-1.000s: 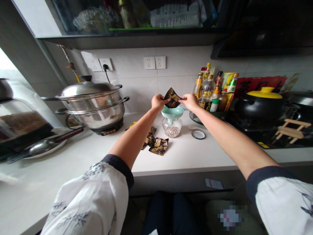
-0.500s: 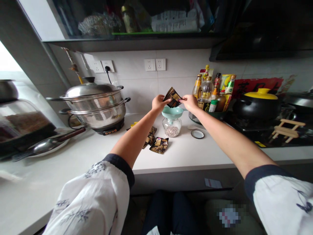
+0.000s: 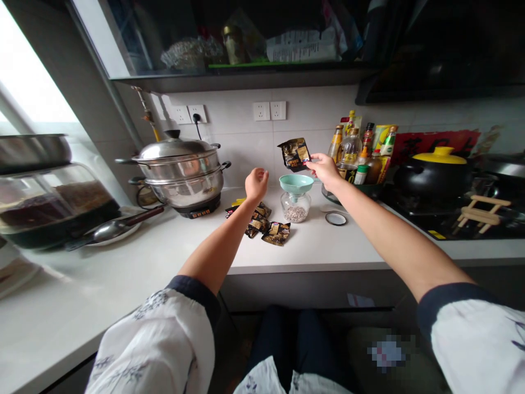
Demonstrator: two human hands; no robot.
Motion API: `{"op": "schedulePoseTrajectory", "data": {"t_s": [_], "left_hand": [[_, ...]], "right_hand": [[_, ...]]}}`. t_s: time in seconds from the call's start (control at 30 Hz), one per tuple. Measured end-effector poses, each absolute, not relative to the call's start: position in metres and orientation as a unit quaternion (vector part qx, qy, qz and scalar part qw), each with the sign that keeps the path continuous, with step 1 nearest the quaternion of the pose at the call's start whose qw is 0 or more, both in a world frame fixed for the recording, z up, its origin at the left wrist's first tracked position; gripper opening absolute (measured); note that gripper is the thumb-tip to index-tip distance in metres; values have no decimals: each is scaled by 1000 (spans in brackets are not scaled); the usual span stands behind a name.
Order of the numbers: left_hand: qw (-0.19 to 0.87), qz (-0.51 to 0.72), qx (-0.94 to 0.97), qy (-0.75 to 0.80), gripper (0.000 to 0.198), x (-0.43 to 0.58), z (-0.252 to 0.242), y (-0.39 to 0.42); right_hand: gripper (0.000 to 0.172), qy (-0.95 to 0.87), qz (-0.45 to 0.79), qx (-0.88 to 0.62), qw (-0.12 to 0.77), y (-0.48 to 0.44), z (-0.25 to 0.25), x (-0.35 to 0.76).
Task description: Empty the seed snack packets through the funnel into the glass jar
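My right hand (image 3: 325,167) pinches a small black and gold packet (image 3: 295,153) by its edge and holds it up above a pale green funnel (image 3: 296,183). The funnel sits in a small glass jar (image 3: 296,207) with pale grains at its bottom. My left hand (image 3: 256,183) hovers to the left of the funnel with its fingers curled in, off the packet; whether they hold anything is hidden. Several more black and gold packets (image 3: 262,225) lie on the white counter (image 3: 172,246) just below the left hand.
A jar lid (image 3: 336,218) lies right of the jar. A steel steamer pot (image 3: 180,169) stands on a cooker at the left, a ladle (image 3: 118,227) on a plate before it. Sauce bottles (image 3: 361,153) and a black pot with yellow lid (image 3: 437,172) stand at the right.
My left hand has let go of the packet and dropped to the left. My right hand now holds the packet alone, slightly higher. The camera has shifted left.
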State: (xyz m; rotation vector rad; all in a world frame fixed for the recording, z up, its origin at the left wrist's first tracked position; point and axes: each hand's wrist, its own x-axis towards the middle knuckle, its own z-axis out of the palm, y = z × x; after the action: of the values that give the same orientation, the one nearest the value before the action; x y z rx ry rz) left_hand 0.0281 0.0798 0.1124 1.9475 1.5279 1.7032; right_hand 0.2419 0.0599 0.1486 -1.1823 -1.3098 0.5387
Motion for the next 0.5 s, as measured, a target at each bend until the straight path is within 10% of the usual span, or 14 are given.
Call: {"op": "schedulePoseTrajectory", "data": {"t_s": [0.5], "left_hand": [[-26, 452, 673, 585, 27, -13, -4, 14]], "right_hand": [[40, -594, 319, -498, 546, 4, 5, 191]]}}
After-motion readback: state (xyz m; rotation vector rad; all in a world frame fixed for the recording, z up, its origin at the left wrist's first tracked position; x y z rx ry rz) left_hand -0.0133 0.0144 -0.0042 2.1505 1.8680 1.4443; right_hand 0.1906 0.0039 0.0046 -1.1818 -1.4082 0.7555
